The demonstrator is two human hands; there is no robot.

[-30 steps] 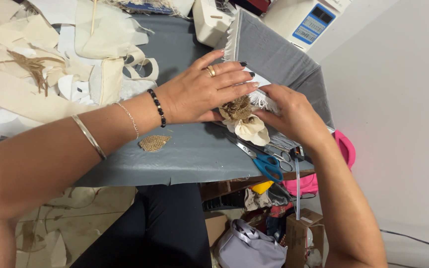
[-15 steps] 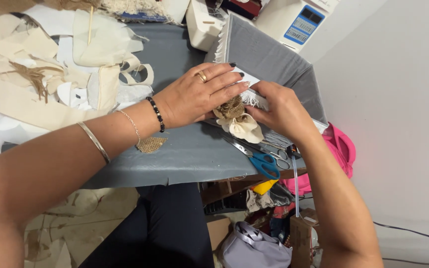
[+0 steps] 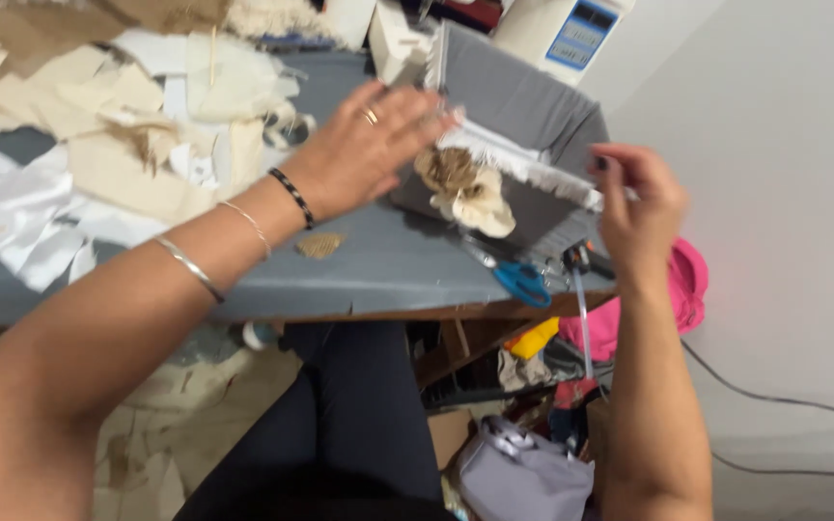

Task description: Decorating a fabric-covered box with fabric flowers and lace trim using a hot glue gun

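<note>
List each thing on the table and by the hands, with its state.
Left hand: open, flat on the grey fabric piece.
Right hand: pinching the white fringe, raised.
Cloth flower: lying on the grey piece.
Scissors: lying at the table edge.
Cream scraps: piled loose.

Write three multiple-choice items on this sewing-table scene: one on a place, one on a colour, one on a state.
1. Where do the blue-handled scissors lie?
A. at the grey table's front edge
B. on the floor
C. in the left hand

2. What colour is the fabric flower?
A. red
B. cream and tan
C. green

3. How is the left hand?
A. clenched in a fist
B. flat, fingers spread on the grey fabric panel
C. under the table

Key: 1 A, they rest near the edge; 2 B, pale petals, brownish centre; 3 B, palm down on the panel.
</note>
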